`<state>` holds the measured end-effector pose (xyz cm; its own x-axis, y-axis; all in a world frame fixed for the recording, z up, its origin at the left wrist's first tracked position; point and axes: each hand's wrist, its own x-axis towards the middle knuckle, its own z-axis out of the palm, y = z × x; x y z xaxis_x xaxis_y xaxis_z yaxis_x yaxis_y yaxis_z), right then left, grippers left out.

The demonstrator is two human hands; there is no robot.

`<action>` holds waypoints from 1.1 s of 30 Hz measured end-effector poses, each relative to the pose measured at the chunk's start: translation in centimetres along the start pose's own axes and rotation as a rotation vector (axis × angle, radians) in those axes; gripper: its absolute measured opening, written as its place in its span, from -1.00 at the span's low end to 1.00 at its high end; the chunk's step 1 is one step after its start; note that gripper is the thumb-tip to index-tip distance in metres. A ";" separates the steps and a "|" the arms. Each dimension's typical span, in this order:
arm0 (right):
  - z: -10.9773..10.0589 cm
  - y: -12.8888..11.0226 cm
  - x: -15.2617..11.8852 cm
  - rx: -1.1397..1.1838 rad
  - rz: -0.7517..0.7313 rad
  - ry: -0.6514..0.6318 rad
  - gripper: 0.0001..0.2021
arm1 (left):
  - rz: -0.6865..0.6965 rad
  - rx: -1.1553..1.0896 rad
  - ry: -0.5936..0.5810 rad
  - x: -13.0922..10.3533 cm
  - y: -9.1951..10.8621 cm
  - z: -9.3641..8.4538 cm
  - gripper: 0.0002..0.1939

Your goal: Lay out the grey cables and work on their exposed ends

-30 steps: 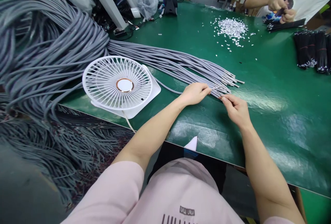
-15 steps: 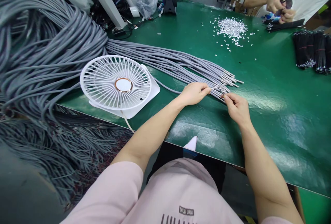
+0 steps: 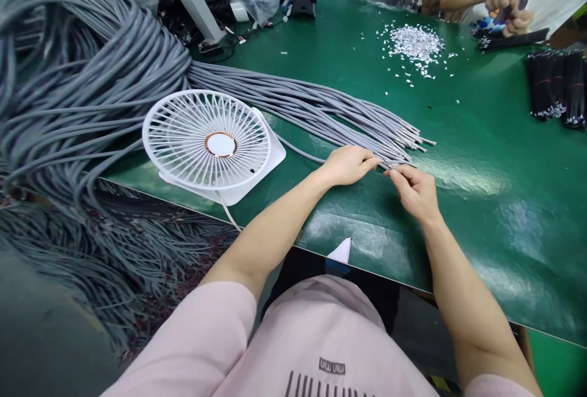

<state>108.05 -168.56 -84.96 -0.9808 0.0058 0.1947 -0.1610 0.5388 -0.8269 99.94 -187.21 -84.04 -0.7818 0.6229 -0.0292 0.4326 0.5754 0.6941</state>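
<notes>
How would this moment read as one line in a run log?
left hand: pinching grey cable ends | right hand: pinching same ends | white fan: left of hands

On a green work mat [image 3: 481,158], the left hand [image 3: 346,164] and the right hand [image 3: 415,190] pinch the stripped end of one cable in a long bundle of grey sheathed cables [image 3: 293,106]. A round white plastic desk fan [image 3: 208,145] lies face-up just beside the bundle. Across the mat, a heap of small silvery scraps [image 3: 415,45] lies near a co-worker's hands [image 3: 507,2] and bundles of black wires [image 3: 557,88].
</notes>
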 end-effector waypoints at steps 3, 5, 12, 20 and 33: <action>0.1 -0.6 -0.3 -0.008 -0.057 0.016 -0.79 | -0.017 0.034 0.043 0.1 0.0 0.2 -0.58; 0.3 -1.5 -0.8 0.003 -0.133 -0.048 -0.81 | -0.068 0.062 0.099 0.5 -0.2 0.5 -0.56; 0.7 -1.8 -1.3 -0.049 -0.161 -0.117 -0.81 | -0.103 -0.138 0.137 1.3 -1.0 0.6 -0.58; -0.1 1.2 0.4 -0.206 0.000 0.076 -0.76 | -0.077 -0.321 0.117 0.6 -0.4 -0.6 -0.60; 0.3 0.9 0.6 -0.159 0.026 0.092 -0.76 | -0.065 -0.267 0.102 0.5 -0.2 -0.6 -0.61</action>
<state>107.33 -168.32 -85.73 -0.9691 0.0952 0.2277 -0.1087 0.6635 -0.7402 99.18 -187.36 -83.77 -0.8510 0.5250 -0.0166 0.2575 0.4444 0.8581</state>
